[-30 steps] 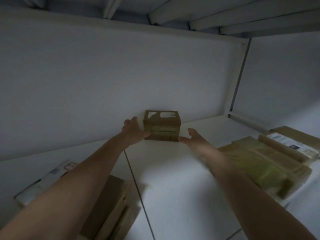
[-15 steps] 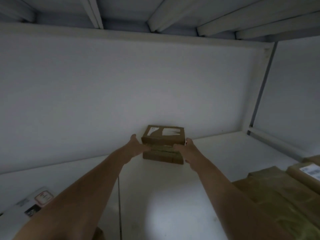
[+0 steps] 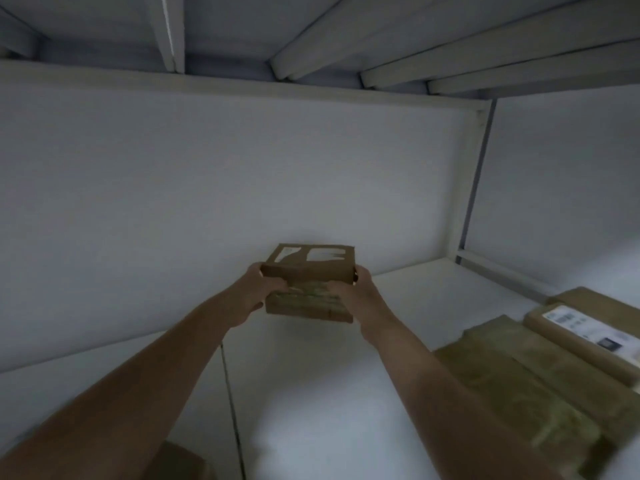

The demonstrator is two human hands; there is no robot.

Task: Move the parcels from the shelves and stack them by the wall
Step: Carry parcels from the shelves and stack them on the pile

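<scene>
A small brown cardboard parcel [image 3: 311,268], with torn white label patches on top and tape across its front, sits at the back of the white shelf [image 3: 329,410] against the rear panel. My left hand [image 3: 258,289] grips its left side, thumb on the front face. My right hand [image 3: 353,289] grips its right side, fingers wrapped round the corner. The parcel's underside is hidden, so I cannot tell whether it is lifted off the shelf.
Several flat brown parcels [image 3: 540,386] lie on the shelf at the right; one carries a white label [image 3: 575,323]. Another box corner [image 3: 180,462] shows at the bottom left. A white upright post [image 3: 467,188] stands at the right, with shelf beams [image 3: 346,36] overhead.
Both hands have closed in from beside the small parcel and now hold its two sides. The view has tilted upward, so the parcel appears lower in the frame.
</scene>
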